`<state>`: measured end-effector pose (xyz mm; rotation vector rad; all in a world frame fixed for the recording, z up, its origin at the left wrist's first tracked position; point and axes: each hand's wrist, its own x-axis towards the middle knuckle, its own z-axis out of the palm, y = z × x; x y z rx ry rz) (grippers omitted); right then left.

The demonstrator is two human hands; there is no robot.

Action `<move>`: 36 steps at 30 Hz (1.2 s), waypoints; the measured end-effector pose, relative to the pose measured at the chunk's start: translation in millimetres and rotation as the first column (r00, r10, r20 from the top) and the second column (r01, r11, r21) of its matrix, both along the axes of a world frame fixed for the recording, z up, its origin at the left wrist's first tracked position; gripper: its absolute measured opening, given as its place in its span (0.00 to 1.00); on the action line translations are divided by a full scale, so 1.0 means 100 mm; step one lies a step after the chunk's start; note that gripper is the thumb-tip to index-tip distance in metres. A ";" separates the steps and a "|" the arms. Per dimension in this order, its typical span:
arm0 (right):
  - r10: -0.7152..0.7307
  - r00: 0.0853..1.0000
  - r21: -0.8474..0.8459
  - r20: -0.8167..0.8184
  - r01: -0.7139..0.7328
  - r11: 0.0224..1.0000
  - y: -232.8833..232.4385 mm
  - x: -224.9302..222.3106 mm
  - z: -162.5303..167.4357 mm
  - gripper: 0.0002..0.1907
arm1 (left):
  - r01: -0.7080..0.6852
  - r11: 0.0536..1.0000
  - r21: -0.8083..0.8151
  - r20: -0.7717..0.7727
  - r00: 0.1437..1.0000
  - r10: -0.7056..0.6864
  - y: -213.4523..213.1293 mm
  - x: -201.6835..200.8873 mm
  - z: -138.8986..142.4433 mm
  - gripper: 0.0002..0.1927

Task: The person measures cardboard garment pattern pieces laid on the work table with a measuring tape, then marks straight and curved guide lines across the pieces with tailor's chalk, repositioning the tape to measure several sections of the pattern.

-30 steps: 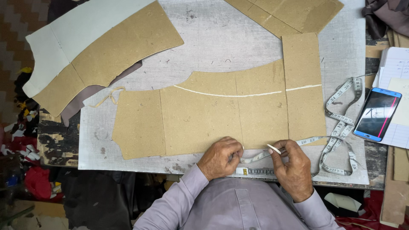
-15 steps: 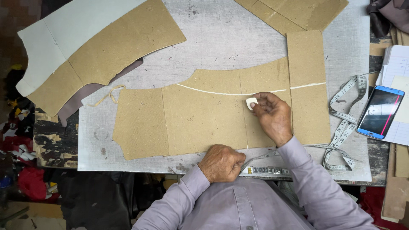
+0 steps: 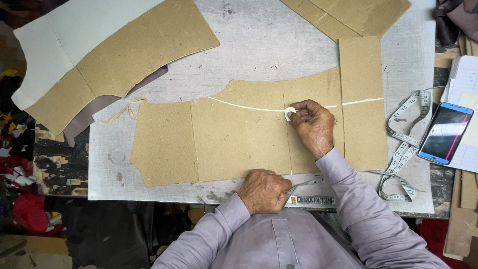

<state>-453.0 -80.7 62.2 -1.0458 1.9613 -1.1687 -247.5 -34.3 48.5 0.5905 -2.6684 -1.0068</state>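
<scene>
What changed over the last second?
The right hand left the tape measure at the near table edge and moved up onto the brown pattern board, holding white chalk at the curved white line. The left hand stayed on the tape at the edge; the board and phone stayed put.

One screen shows: a smartphone (image 3: 443, 133) lying well to the right of the right hand (image 3: 312, 127), past the edge of the grey surface (image 3: 279, 45). It is a slim rectangle with a blue rim, tilted so its top leans right. Its glass is dark, with a thin red-pink streak down the right side. It rests on white ruled paper (image 3: 465, 84). No packages, labels or signs are visible.
</scene>
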 end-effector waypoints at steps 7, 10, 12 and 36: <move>0.001 0.987 0.006 -0.158 0.000 1.000 -0.02 0.02 -0.02 0.08 | 0.024 0.999 -0.025 -0.002 1.000 -0.024 0.01 0.02 -0.02 0.09; -0.005 0.985 0.007 -0.172 0.007 1.000 -0.02 0.02 -0.03 0.08 | 0.033 0.999 -0.029 0.002 0.999 -0.033 0.01 0.02 -0.01 0.08; -0.005 0.984 0.005 -0.177 0.006 1.000 -0.02 0.01 -0.04 0.08 | 0.030 0.999 -0.045 -0.015 0.999 -0.030 0.01 0.03 -0.01 0.08; 0.013 0.985 0.000 -0.174 -0.013 1.000 0.22 0.04 -0.14 0.08 | -0.002 1.000 -0.020 -0.025 1.000 0.001 0.03 0.02 -0.04 0.09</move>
